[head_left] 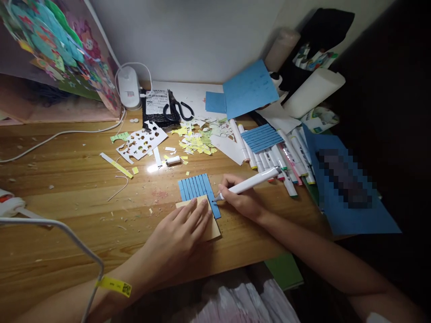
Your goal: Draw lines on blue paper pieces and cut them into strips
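Lying flat with its fingers pressed together, the left hand (pixel 180 235) is holding down a tan cardboard piece (pixel 211 226) on the brown wooden table (pixel 67 188). Blue paper strips (pixel 197 187) are sitting side by side on that card. Just beside them, the right hand (pixel 240 197) is pinching a white marker pen (pixel 251 181), and its tip is touching the strips' right edge. More white marker pens (pixel 279 157) are lying behind.

Matt blue paper strips (pixel 197 188) lie on glossy varnished wooden desk (pixel 67 188).
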A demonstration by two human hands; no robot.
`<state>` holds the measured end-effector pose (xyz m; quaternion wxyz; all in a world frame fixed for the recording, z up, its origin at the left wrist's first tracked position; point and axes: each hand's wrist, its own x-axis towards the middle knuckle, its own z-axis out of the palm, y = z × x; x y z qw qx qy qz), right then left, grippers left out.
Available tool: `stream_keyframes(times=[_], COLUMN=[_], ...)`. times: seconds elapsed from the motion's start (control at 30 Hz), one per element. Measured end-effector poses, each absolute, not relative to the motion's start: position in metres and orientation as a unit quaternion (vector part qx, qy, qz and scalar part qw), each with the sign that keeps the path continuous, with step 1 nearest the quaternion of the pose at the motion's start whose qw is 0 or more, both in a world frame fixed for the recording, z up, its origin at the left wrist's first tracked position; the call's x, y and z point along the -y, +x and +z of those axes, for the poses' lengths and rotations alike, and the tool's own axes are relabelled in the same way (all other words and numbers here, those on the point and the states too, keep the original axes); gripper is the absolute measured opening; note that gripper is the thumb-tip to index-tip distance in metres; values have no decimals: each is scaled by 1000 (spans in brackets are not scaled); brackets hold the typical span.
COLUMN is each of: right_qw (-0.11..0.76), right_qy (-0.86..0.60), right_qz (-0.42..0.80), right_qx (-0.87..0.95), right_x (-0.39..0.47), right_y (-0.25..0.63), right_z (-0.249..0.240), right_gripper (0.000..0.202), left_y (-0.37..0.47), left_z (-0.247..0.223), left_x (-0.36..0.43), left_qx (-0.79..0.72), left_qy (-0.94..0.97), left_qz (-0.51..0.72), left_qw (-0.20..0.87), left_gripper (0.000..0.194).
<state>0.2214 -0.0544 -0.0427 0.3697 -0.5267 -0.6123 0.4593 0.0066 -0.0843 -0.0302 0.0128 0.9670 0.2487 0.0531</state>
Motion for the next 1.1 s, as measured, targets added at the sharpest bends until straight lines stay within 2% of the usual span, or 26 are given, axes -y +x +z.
stream_keyframes(times=[0.3, 1.1], right_qw=[341, 311], right_qy=[-510, -519], right_qz=[434, 422], right_qx=[660, 675], right_x=[57, 57], right_y=[222, 220], right_z=[-38, -38], right_gripper=[22, 26], left_y=[8, 9], left_z=[-29, -27], left_x=[83, 82], left_qx=[-240, -240], left_qy=[970, 969], left_qz=[35, 60], left_qw=[14, 26], left_gripper=[48, 46])
